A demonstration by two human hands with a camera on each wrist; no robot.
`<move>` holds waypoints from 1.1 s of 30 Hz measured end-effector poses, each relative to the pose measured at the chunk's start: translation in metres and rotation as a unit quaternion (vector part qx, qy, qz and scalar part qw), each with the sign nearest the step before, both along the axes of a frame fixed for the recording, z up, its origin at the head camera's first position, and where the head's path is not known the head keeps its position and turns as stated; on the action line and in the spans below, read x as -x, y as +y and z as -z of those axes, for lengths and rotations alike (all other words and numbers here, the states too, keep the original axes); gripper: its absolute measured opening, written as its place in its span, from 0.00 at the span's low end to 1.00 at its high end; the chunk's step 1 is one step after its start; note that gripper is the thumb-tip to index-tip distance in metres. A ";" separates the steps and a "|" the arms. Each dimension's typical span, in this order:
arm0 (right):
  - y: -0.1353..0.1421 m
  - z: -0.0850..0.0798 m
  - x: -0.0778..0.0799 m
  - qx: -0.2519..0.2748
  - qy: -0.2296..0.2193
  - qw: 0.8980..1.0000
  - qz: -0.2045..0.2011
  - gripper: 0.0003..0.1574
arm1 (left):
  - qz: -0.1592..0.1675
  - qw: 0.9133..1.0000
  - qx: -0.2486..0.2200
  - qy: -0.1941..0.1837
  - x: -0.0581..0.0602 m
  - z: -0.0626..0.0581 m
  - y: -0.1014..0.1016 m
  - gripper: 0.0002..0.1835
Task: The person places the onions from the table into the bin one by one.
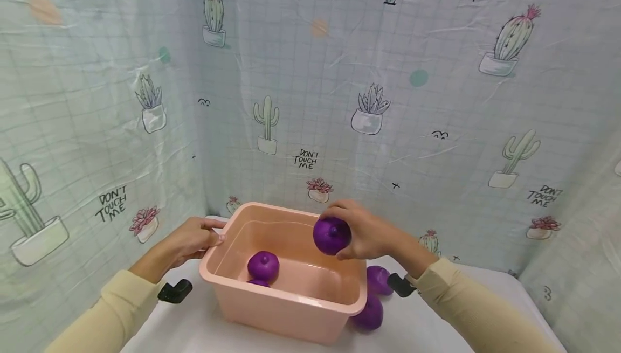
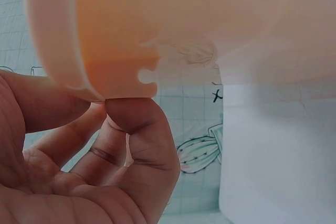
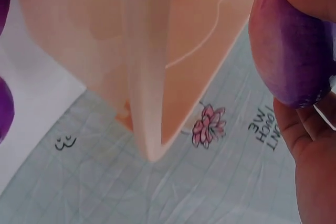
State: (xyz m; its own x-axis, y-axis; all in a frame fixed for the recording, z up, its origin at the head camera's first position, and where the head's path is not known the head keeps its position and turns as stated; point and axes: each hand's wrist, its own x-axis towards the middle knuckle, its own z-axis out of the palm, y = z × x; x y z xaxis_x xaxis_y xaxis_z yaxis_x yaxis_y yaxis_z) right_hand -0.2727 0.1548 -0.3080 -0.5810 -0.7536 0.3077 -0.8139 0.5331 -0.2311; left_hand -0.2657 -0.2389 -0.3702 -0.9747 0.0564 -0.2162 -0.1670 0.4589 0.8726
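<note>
A peach-pink plastic tub [image 1: 281, 310] stands on the white table in the head view. My left hand [image 1: 191, 240] pinches its left rim between thumb and fingers, seen close in the left wrist view at the tub's lip [image 2: 128, 85]. Over the right part of the tub, my right hand [image 1: 361, 232] grips a purple onion-shaped ball [image 1: 332, 235] with a small nub. The right wrist view shows this ball [image 3: 294, 45] between thumb and fingers, beside the tub's rim [image 3: 147, 77]. Inside the tub lie a similar purple ball [image 1: 263, 265] and part of another [image 1: 259, 283], mostly hidden by the front wall.
Two more purple balls, one nearer [image 1: 370, 314] and one farther [image 1: 378, 280], lie on the table against the tub's right side. A cactus-printed curtain [image 1: 301, 73] hangs behind and on both sides. The table's [image 1: 432, 310] right edge shows beyond my right sleeve.
</note>
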 end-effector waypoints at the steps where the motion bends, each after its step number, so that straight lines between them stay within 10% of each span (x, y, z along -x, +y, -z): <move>1: -0.004 0.001 0.001 -0.003 0.003 1.000 0.000 0.47 | 0.002 1.000 -0.001 0.001 0.001 -0.001 0.000 0.30; 33: -0.087 0.032 0.026 -0.045 -0.017 0.995 0.083 0.48 | 0.005 1.000 0.006 0.004 0.001 -0.002 0.002 0.30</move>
